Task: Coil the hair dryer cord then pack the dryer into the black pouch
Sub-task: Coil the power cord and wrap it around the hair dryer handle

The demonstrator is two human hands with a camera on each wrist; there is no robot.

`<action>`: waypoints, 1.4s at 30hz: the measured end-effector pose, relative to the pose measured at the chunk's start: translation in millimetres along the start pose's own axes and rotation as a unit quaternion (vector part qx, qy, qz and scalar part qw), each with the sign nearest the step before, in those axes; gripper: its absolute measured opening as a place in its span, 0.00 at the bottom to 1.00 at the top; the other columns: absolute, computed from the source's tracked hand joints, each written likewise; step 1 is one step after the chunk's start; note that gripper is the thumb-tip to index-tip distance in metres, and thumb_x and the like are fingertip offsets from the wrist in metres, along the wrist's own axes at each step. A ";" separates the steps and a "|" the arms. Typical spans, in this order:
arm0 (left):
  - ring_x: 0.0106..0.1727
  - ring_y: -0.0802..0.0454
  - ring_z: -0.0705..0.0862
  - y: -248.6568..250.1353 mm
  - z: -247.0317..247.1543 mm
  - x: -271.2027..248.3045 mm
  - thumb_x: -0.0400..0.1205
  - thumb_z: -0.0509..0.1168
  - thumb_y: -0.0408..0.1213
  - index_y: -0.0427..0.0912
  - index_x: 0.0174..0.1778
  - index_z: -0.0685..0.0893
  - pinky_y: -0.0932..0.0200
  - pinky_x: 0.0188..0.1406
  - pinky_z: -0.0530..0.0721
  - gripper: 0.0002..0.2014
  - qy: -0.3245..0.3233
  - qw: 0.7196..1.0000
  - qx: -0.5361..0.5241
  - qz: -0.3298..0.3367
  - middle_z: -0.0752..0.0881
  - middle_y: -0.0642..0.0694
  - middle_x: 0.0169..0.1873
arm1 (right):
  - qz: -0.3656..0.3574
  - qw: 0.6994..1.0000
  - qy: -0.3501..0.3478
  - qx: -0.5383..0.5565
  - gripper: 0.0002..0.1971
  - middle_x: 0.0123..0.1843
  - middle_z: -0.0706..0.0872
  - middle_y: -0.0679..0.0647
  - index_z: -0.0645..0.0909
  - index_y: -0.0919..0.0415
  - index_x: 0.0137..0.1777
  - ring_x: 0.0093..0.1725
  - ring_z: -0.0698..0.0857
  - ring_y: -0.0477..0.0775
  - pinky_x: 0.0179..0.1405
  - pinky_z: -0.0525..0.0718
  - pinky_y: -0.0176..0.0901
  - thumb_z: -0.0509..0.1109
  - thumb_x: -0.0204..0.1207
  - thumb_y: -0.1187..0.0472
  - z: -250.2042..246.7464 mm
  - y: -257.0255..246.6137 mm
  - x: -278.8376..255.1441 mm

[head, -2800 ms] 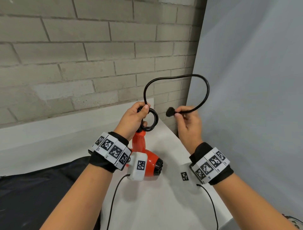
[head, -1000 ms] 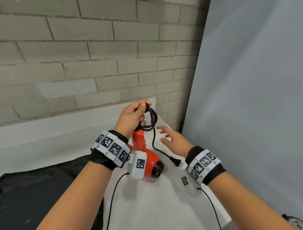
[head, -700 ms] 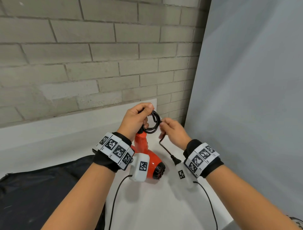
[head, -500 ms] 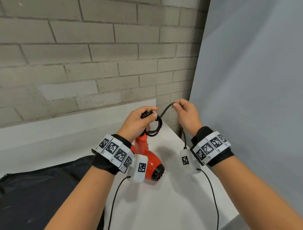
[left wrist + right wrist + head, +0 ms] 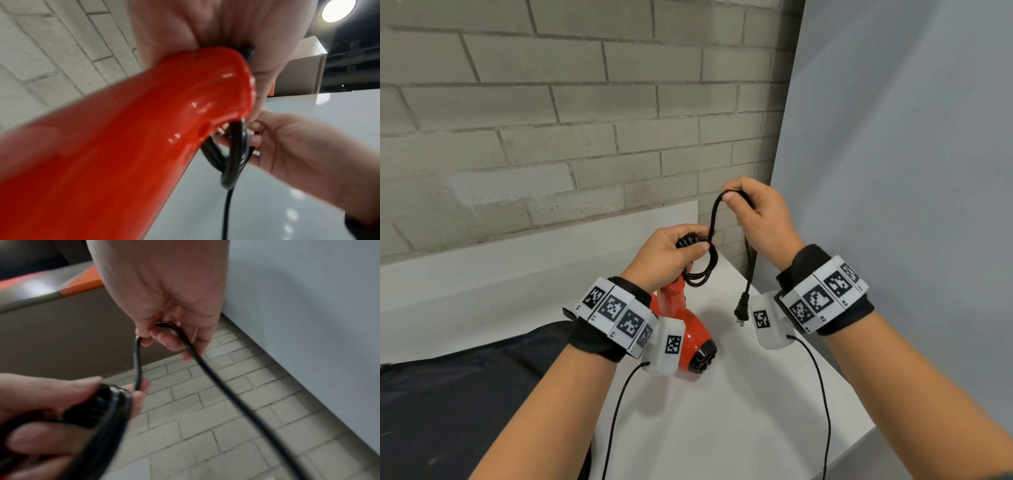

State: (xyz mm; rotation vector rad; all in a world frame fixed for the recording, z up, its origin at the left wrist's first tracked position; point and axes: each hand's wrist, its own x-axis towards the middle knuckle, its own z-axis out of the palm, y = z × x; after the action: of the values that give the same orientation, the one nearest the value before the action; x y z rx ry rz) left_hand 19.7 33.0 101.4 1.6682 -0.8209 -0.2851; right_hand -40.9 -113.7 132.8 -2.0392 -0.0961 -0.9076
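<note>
The red hair dryer [image 5: 688,329] hangs nozzle-down over the white table, its handle filling the left wrist view [image 5: 123,146]. My left hand [image 5: 671,257] grips the handle's end together with several black loops of the coiled cord [image 5: 702,270]. My right hand [image 5: 753,216], up and to the right, pinches the loose cord [image 5: 185,340] in a bend. From there the cord's tail drops to the plug [image 5: 742,310], which dangles in the air. The black pouch [image 5: 465,394] lies flat at the lower left.
A brick wall [image 5: 551,120] stands behind the white table [image 5: 722,411], and a grey panel [image 5: 893,171] closes off the right side. Thin black cables [image 5: 822,394] run from both wrist cameras across the table.
My right hand dropped the plug end, then picked the cord up near the coil and lifted it up to the right. The plug rose off the table and now dangles.
</note>
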 end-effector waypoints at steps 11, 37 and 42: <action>0.24 0.57 0.73 -7.0 -6.0 14.3 0.81 0.60 0.35 0.52 0.44 0.81 0.60 0.32 0.75 0.07 0.131 0.989 -0.063 -0.027 0.76 0.47 0.28 | 0.270 0.914 -0.271 -0.137 0.12 0.46 0.83 0.56 0.78 0.52 0.35 0.45 0.80 0.52 0.41 0.77 0.35 0.64 0.76 0.69 3.6 110.6 -64.4; 0.44 0.59 0.82 -2.1 10.1 12.1 0.83 0.57 0.36 0.40 0.54 0.83 0.71 0.48 0.79 0.11 0.053 0.996 -0.068 0.001 0.85 0.49 0.42 | -0.038 0.992 0.085 -0.084 0.08 0.36 0.69 0.44 0.69 0.61 0.39 0.36 0.72 0.36 0.37 0.71 0.24 0.65 0.68 0.72 53.3 35.5 -33.7; 0.25 0.60 0.74 -0.9 12.3 12.8 0.83 0.56 0.30 0.39 0.62 0.79 0.70 0.32 0.75 0.13 0.060 0.990 -0.128 0.003 0.79 0.48 0.27 | 0.016 0.997 -0.076 0.007 0.11 0.34 0.78 0.42 0.68 0.65 0.56 0.31 0.80 0.34 0.32 0.76 0.25 0.59 0.76 0.73 49.1 40.3 -27.4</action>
State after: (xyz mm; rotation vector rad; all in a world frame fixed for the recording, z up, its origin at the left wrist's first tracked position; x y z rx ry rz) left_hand 21.9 15.5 100.3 1.4273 -0.6690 -0.2726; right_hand -17.7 -94.6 70.4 -2.0893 -0.1515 -0.7282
